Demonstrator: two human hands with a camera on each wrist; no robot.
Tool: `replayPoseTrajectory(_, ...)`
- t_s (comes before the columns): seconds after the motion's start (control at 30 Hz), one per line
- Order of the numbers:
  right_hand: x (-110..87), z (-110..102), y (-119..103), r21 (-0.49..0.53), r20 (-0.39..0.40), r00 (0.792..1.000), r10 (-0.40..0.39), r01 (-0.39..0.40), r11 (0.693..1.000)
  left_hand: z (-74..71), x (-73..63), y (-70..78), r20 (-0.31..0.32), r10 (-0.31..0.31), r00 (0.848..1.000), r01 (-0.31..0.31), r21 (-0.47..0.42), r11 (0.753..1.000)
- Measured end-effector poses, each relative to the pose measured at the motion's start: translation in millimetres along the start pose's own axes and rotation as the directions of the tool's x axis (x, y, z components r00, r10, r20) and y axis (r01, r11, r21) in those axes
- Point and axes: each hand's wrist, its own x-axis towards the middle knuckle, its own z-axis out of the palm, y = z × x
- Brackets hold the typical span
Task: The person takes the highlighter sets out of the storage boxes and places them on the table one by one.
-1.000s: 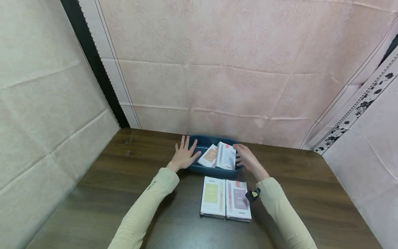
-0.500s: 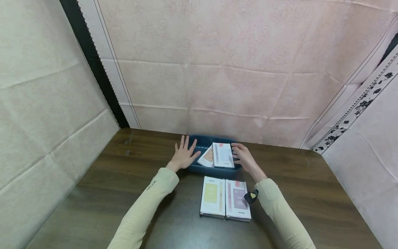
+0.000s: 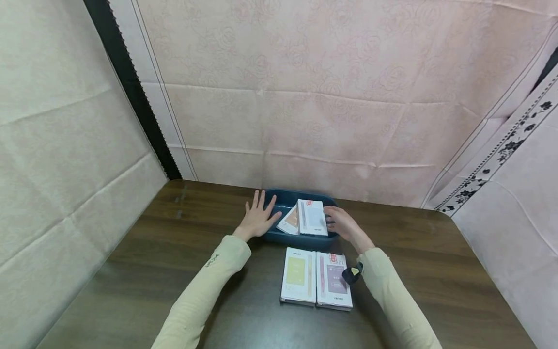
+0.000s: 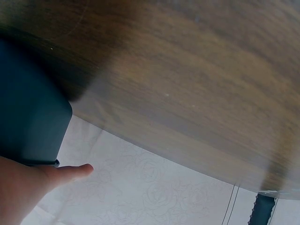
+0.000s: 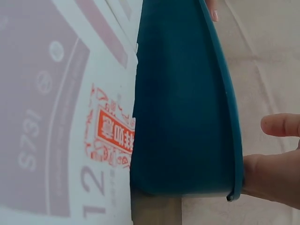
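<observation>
White and printed, the blue-labelled box (image 3: 312, 219) had shifted leftward inside the blue bin (image 3: 287, 240) within the last second, and seemed better seated beside the tan-labelled box (image 3: 290, 219). Its long axis ran away from the person, red-stamped end farthest. The right hand's (image 3: 345, 226) grip looked loose, though its fingertips were partly hidden; the left hand (image 3: 256, 220) lay spread.

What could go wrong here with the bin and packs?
1. The dark blue oblong plastic bin sits near the far edge of the brown wood-look table; a push might send it over.
2. The white, rectangular, blue-panelled pack overlaps the white, rectangular, orange-panelled pack; it could slide.
</observation>
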Motion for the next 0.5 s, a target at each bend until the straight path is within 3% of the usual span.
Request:
replayPoseTrajectory(0.23,0.3,-1.2,-0.2,0.02,0.041,0.999,0.006,-0.006,1.0,0.2,-0.5,0.7,-0.006,-0.001,1.0,0.001,-0.012,1.0)
replayPoseTrajectory(0.5,5.6,0.8,-2.3,0.087,0.041,0.996,0.086,-0.089,0.992,0.6,-0.5,0.2,-0.006,-0.005,1.0,0.005,-0.001,1.0)
